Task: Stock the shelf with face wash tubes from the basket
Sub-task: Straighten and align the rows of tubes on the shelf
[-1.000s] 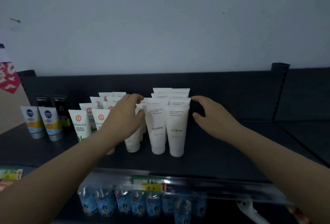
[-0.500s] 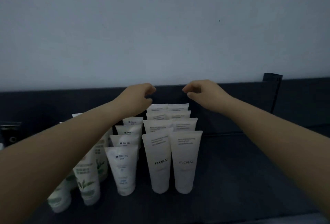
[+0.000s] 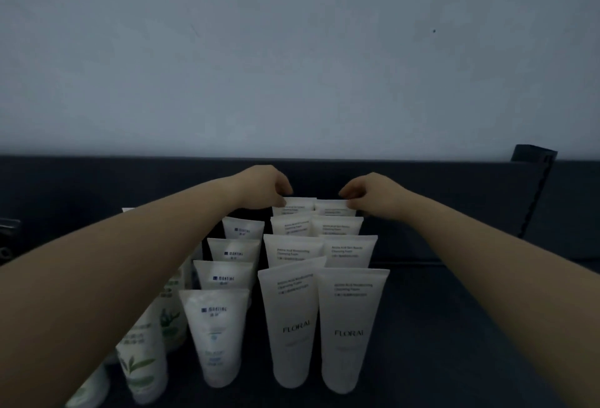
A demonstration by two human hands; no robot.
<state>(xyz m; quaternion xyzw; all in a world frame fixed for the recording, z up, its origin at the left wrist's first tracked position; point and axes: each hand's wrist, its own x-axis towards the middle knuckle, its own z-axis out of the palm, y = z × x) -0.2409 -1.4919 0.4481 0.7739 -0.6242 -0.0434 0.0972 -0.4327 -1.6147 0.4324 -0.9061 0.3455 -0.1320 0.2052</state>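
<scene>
Two rows of white FLORAL face wash tubes [image 3: 350, 326] stand cap-down on the dark shelf [image 3: 454, 326], running from front to back. My left hand [image 3: 264, 185] pinches the top edge of the rearmost tube in the left row [image 3: 297, 208]. My right hand [image 3: 373, 195] pinches the top edge of the rearmost tube in the right row [image 3: 331, 208]. Both arms reach over the rows. The basket is out of view.
A row of smaller white tubes with blue labels [image 3: 217, 326] stands left of the FLORAL rows. Tubes with green leaf prints [image 3: 139, 365] stand further left, partly behind my left arm. The shelf's dark back panel [image 3: 454, 199] rises behind; a grey wall lies above.
The view has moved closer over the shelf. Both hands have dropped from above the back of the rows onto the tops of the two rearmost tubes and now pinch them.
</scene>
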